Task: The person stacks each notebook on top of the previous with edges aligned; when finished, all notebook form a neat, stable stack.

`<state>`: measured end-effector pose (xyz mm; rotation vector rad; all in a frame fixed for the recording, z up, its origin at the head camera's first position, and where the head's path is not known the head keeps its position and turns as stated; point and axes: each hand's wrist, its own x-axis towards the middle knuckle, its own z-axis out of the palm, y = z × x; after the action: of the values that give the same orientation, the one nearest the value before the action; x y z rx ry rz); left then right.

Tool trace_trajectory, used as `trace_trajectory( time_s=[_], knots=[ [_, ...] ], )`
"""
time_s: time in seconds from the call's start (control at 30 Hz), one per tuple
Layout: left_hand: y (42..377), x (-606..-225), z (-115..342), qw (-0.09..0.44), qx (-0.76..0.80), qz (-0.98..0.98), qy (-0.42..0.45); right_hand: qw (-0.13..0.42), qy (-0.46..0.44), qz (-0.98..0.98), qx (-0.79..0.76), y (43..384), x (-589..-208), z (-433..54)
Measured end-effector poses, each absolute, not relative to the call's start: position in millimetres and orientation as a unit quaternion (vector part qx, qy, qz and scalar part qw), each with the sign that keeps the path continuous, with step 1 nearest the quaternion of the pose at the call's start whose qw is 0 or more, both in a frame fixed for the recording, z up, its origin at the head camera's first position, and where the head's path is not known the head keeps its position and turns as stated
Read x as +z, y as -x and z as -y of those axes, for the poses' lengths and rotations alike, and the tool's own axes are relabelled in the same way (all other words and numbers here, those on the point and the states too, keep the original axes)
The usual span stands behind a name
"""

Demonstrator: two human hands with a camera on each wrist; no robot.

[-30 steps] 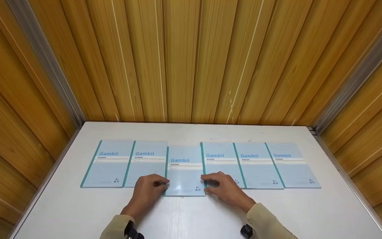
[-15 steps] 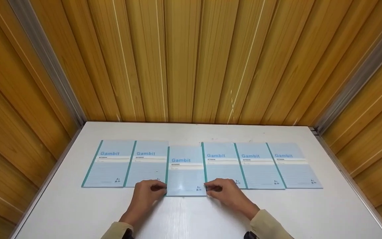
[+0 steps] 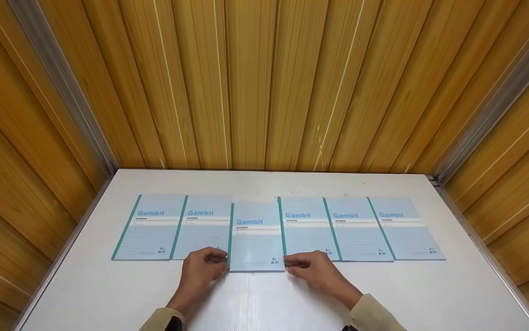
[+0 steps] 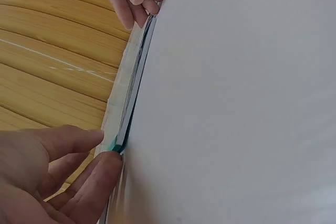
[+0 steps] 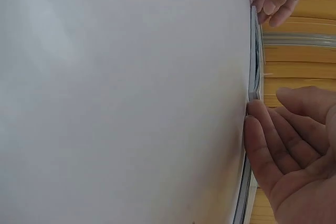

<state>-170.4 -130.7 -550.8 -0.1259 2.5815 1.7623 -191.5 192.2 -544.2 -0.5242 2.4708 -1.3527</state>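
In the head view we see the wood-grain wall [image 3: 246, 82], the white table [image 3: 264, 303] and five notebooks [image 3: 355, 239] flanking a middle notebook [image 3: 256, 250] set nearer the person; the wrist views crop most of that but show us its near side edge-on, with layered page edges [image 5: 254, 51]. It lies flat between the left hand [image 3: 202, 269] and right hand [image 3: 315, 273], whose loosely extended fingers touch its opposite edges near the front corners without gripping; in the right wrist view the thumb [image 5: 302, 100] stands apart.
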Motion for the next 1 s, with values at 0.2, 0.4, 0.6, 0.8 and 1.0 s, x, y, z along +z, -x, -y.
trace_trajectory(
  time_s=[0.2,0.4,0.6,0.8,1.0],
  knots=[
    [172.9,-551.7,131.2,0.049,0.622,-0.778,0.070,0.143,0.180,-0.845,-0.483,194.2,-545.6,-194.8],
    [174.5,-550.1,126.8,0.070,0.651,-0.752,0.073,0.142,0.178,-0.838,-0.495,196.2,-547.8,-194.6],
    [175.4,-549.6,124.7,0.084,0.703,-0.702,0.080,0.132,0.188,-0.831,-0.507,195.7,-547.8,-193.2],
    [177.1,-545.5,126.2,0.105,0.740,-0.657,0.100,0.141,0.185,-0.811,-0.537,195.5,-548.6,-193.2],
    [177.6,-545.6,127.8,0.109,0.751,-0.643,0.101,0.155,0.164,-0.781,-0.582,196.4,-551.7,-191.3]
  ],
)
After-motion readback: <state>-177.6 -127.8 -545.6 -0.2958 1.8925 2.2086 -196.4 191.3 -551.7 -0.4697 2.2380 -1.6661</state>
